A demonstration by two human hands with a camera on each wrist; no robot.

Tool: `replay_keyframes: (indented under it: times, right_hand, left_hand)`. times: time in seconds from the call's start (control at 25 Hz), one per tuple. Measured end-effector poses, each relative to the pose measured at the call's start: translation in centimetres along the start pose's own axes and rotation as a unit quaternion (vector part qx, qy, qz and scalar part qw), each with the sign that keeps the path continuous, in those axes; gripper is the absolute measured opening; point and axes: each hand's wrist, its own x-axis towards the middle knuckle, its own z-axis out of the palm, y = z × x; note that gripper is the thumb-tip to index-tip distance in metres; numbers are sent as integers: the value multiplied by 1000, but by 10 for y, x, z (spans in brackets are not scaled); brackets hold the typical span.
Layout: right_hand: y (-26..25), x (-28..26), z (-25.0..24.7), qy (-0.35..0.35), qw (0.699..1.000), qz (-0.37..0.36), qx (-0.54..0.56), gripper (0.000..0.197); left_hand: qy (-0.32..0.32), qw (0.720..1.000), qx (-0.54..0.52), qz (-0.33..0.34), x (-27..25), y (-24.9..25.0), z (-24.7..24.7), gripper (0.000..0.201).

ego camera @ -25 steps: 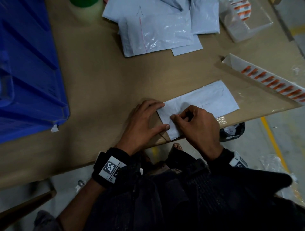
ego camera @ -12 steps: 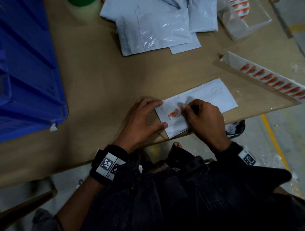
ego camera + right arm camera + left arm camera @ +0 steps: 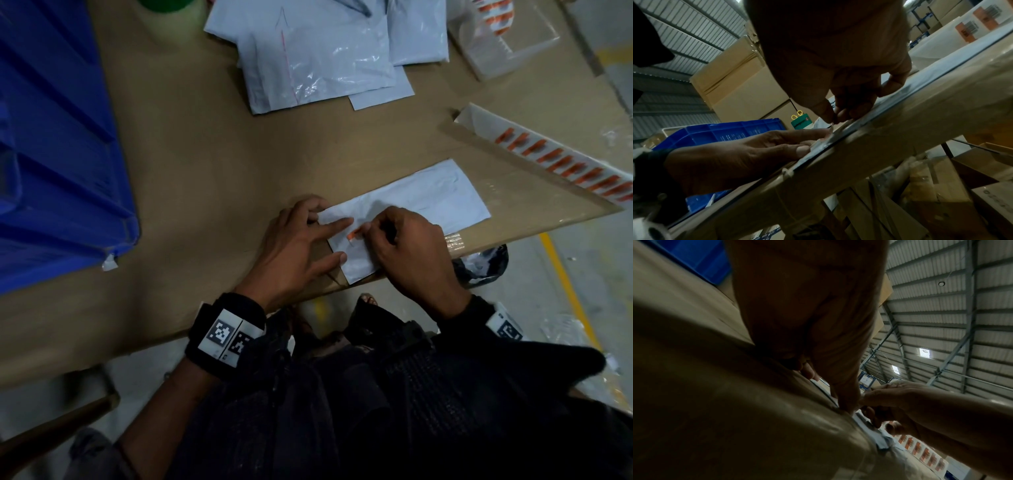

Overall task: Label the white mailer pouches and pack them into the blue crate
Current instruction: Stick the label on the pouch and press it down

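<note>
While the left hand (image 3: 301, 250) lies flat with straight fingers pinning the near end of a white mailer pouch (image 3: 428, 202) at the front edge of the cardboard-covered table (image 3: 205, 164), the right hand (image 3: 407, 250) has its fingertips curled together over a small orange label (image 3: 352, 235) on that pouch, pinching or pressing its edge down. Judging by this, the labelling step is in hand and the sticker is only partly seated. Next it likely needs smoothing flat, then the pouch must be lifted and carried well to the left into the blue crate (image 3: 51, 154). More unlabelled pouches (image 3: 318, 58) wait in a pile at the far side, and a label sheet (image 3: 555, 161) with orange stickers lies to the right, within reach for the following one.
</note>
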Motion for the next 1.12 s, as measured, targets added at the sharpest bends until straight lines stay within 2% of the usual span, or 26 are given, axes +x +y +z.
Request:
replay_keyframes:
  times: [0.12, 0.32, 0.44, 0.8, 1.12]
  right_hand:
    - [-1, -6, 2, 23, 999, -23, -5, 23]
    - [-3, -15, 3, 63, 994, -16, 83, 19]
    - [-4, -17, 2, 54, 993, 9, 104, 20]
    - [-5, -16, 6, 52, 995, 16, 88, 22]
    - [-7, -12, 6, 27, 998, 34, 42, 25]
  left_hand:
    - [-9, 1000, 9, -4, 1, 0, -2, 55]
    - [-10, 1000, 4, -8, 2, -1, -2, 55]
    - [-2, 1000, -5, -6, 2, -1, 0, 56]
    - [3, 1000, -11, -7, 3, -6, 4, 60]
    - [1, 1000, -15, -9, 3, -6, 4, 58]
